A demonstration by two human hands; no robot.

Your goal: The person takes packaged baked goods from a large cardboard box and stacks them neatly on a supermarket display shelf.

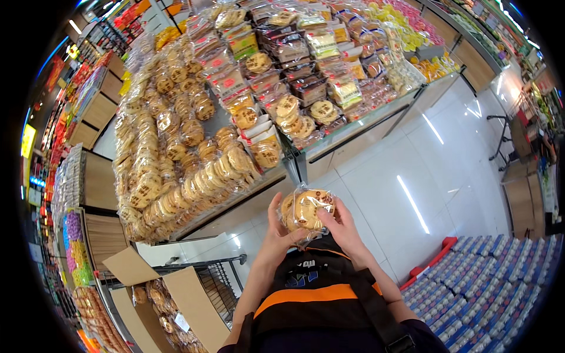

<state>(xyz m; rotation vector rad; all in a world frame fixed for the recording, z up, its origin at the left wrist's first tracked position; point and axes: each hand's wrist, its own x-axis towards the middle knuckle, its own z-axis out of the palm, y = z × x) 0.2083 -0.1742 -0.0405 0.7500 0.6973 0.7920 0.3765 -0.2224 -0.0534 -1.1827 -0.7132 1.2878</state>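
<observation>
Both my hands hold a clear plastic bag of round, flat pastries (310, 207) in front of my chest. My left hand (282, 229) grips its left side, the thumb along the bottom. My right hand (342, 223) holds the right side with the thumb on the front. Just beyond stands a display table with rows of wrapped round pastries (201, 181). Behind my left arm, an open cardboard box (196, 304) holds more bagged pastries (163, 306) and sits on a black wire cart (218, 287).
A glass guard (362, 128) edges the display table, which also bears packaged breads (304, 66). At lower right are stacked blue packs of cans (476, 287) beside a red rail (428, 263). White tiled floor (384, 194) lies to the right, with another cart (505, 137) farther off.
</observation>
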